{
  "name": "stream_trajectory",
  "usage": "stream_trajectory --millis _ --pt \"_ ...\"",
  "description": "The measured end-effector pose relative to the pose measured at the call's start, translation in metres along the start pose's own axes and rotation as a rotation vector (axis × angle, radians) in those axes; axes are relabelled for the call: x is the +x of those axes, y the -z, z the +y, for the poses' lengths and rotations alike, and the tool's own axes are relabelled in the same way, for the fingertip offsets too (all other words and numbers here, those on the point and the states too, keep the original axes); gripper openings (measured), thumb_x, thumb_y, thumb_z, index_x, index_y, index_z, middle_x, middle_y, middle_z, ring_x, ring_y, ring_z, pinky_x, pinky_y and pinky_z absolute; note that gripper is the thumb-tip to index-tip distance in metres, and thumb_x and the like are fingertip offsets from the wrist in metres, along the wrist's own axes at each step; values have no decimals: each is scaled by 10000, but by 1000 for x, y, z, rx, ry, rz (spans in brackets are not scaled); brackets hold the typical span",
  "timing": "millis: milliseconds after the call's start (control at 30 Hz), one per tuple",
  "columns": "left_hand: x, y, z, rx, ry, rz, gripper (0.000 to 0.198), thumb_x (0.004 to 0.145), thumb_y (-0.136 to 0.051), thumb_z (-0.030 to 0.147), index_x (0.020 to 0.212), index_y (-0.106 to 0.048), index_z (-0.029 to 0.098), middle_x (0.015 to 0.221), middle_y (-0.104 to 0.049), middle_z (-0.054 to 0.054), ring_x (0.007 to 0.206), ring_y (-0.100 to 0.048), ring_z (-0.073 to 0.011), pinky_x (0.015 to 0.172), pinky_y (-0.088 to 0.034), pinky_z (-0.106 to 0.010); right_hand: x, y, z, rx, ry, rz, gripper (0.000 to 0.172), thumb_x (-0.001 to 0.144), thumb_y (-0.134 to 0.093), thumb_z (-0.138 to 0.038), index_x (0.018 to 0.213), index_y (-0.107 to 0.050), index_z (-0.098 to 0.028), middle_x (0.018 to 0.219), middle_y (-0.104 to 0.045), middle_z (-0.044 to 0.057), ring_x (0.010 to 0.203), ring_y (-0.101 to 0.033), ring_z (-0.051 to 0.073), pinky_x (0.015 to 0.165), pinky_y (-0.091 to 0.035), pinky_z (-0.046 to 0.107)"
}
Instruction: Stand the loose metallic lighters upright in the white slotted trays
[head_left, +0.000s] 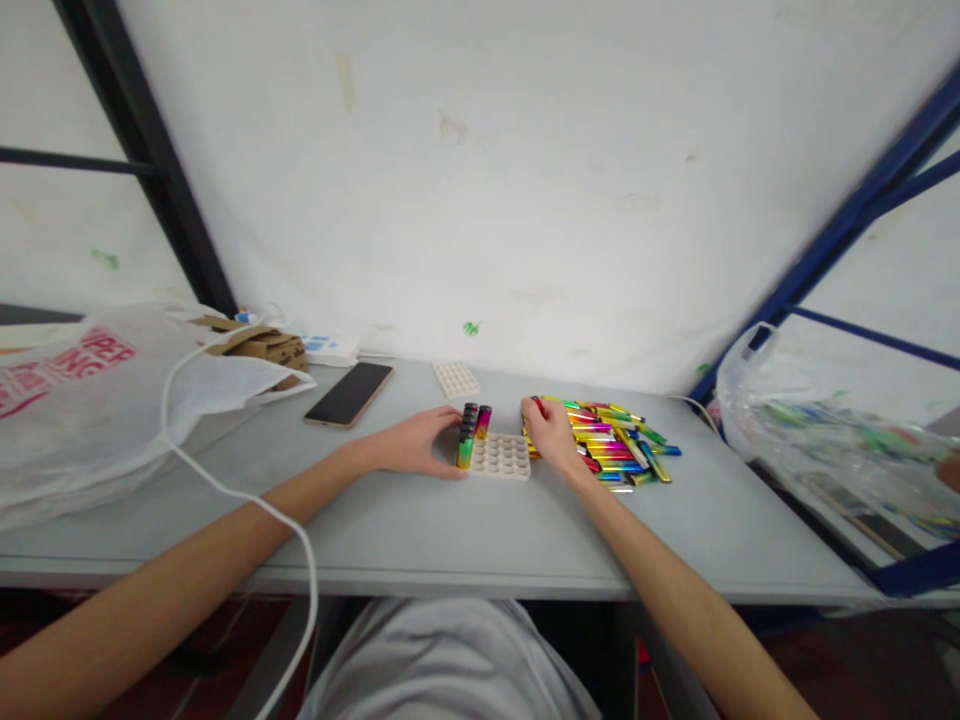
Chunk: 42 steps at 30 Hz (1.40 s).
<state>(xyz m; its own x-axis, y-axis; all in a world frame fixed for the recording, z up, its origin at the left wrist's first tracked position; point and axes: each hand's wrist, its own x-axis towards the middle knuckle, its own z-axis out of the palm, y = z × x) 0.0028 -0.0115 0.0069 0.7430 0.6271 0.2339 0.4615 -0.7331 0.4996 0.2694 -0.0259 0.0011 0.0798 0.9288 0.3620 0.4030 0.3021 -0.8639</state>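
Note:
A white tray with round holes (504, 457) lies on the grey table (420, 530). Several colourful shiny sticks with black caps (469, 437) stand upright in its left holes. My left hand (420, 440) rests against the tray's left side, fingers curled by the standing sticks. My right hand (551, 435) is at the tray's right edge, fingers pinched on a red-tipped stick (537, 404) at the edge of a pile of colourful sticks (611, 445) lying flat.
A second white holed tray (456, 379) lies further back. A dark phone (349, 394) lies at the left, near a cardboard piece (262, 345) and a white plastic bag (82, 400). A white cable (247, 500) crosses my left arm. A clear bag (832, 450) sits at the right.

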Motion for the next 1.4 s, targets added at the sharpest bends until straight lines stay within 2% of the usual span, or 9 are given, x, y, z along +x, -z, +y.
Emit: stream_trajectory --millis 167,367,567,667,833,967,1133,1267,1400 --pt "1 1 0 -6 5 -3 711 747 -859 517 1328 -622 181 1380 -653 -125 1265 -626 -339 1108 -478 -408 -1 -3 0 -34 10 15 391 842 -486 -535 586 -396 -253 542 -382 -36 532 -380 134 508 -246 278" --pt "1 0 0 0 9 -7 710 747 -856 526 1313 -618 169 1369 -652 -138 1252 -630 -344 1099 -486 -423 -5 1 -7 -63 67 -37 473 882 -472 -617 594 -395 -250 545 -375 -44 544 -371 133 535 -261 282" --pt "1 1 2 -1 7 3 684 736 -856 531 1278 -641 173 1361 -667 -129 1253 -638 -347 1094 -493 -408 -9 2 -13 -176 161 -22 388 894 -451 -493 602 -383 -246 544 -395 -46 551 -375 132 563 -258 288" --pt "0 1 2 -3 10 3 715 739 -855 533 1312 -626 171 1380 -660 -137 1264 -635 -347 1094 -494 -411 -12 4 -17 -231 199 -26 390 954 -456 -507 674 -448 -237 578 -446 -44 576 -422 145 584 -281 289" --pt "0 0 1 -7 19 11 725 728 -863 538 1309 -629 174 1367 -667 -133 1252 -641 -358 1090 -500 -431 -15 8 -22 -282 281 -119 323 1055 -435 -486 970 -590 -215 779 -612 5 745 -581 191 703 -410 304" --pt "0 -1 0 -8 6 2 691 751 -849 523 1310 -627 183 1374 -661 -123 1258 -636 -341 1103 -488 -415 -15 8 -22 -371 473 -157 346 1069 -458 -438 873 -624 -206 923 -648 76 922 -609 221 843 -446 330" --pt "0 1 1 -23 1 -9 709 751 -853 514 1333 -619 182 1429 -635 -132 1300 -613 -342 1132 -466 -419 -16 6 -24 -418 400 -274 422 1077 -472 -474 772 -594 -210 693 -617 13 659 -548 172 651 -375 289" --pt "0 2 2 -39 -10 -16 691 755 -854 498 1331 -629 190 1415 -641 -124 1320 -602 -343 1144 -458 -417 -16 6 -23 -436 389 -297 413 1095 -438 -490 850 -624 -216 770 -688 34 704 -597 183 658 -374 281" --pt "0 1 1 -39 -22 -8 691 755 -860 490 1343 -625 213 1386 -659 -112 1321 -598 -343 1149 -452 -433 -16 4 -21 -509 433 -392 316 1098 -468 -443 995 -667 -221 872 -729 58 786 -647 204 730 -420 290"
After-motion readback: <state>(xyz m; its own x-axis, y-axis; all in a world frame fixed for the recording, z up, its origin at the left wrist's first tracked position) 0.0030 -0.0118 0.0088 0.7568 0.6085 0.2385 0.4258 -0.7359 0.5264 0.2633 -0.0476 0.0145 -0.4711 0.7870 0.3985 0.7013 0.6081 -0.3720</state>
